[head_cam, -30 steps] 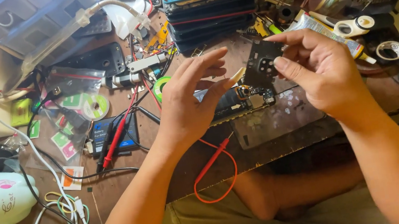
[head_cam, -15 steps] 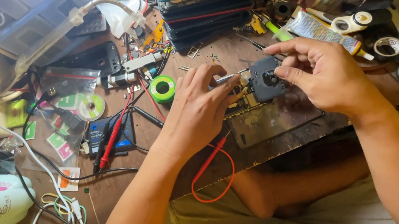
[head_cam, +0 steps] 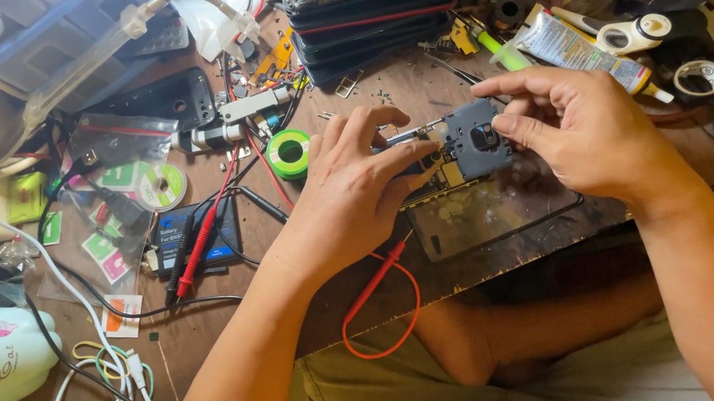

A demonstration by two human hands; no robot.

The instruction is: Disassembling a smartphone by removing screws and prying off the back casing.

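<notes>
My left hand [head_cam: 355,187] and my right hand [head_cam: 587,133] meet over the middle of a cluttered wooden workbench [head_cam: 208,336]. Between their fingertips sits a small dark grey phone part with a camera opening [head_cam: 472,138], on top of a circuit board with gold edges [head_cam: 444,180]. My right thumb and forefinger pinch the grey part from the right. My left fingers press its left side and hold thin metal tweezers [head_cam: 409,136]. Below them lies a dark glassy phone panel [head_cam: 496,213].
A red probe lead [head_cam: 376,297] loops off the front edge. A green tape roll [head_cam: 289,152], a blue battery [head_cam: 192,234], plastic bags of parts [head_cam: 114,185], a phone stack [head_cam: 374,0], tape rolls [head_cam: 697,79] and a glue tube [head_cam: 585,53] crowd the bench.
Both hands have come down and closer together onto the board. The grey part, held up by my right hand before, now rests on the board with my left fingers against it.
</notes>
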